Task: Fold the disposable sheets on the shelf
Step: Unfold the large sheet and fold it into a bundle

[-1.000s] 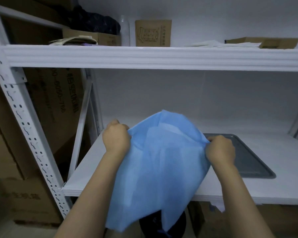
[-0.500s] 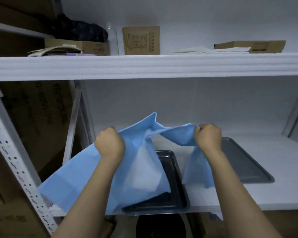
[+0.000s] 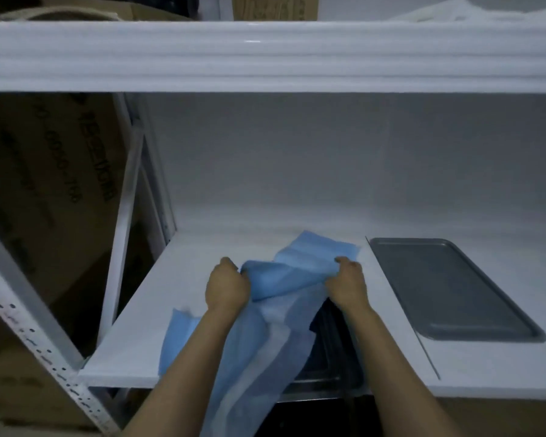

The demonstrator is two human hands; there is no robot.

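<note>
Both your hands, left [image 3: 227,287] and right [image 3: 347,283], pinched the sheet [image 3: 284,275] over the shelf [image 3: 183,279], its tail hanging off the front edge; matching corners squarely before creasing would have served best.

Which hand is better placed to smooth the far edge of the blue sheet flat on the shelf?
Right, probably: the right hand grips the blue sheet beside its far edge; the left hand grips a bunched part nearer.

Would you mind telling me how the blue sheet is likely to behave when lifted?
Probably floppy: the blue sheet sags between the left hand and right hand. Likely light, since it bunches easily and trails over the shelf edge.
</note>
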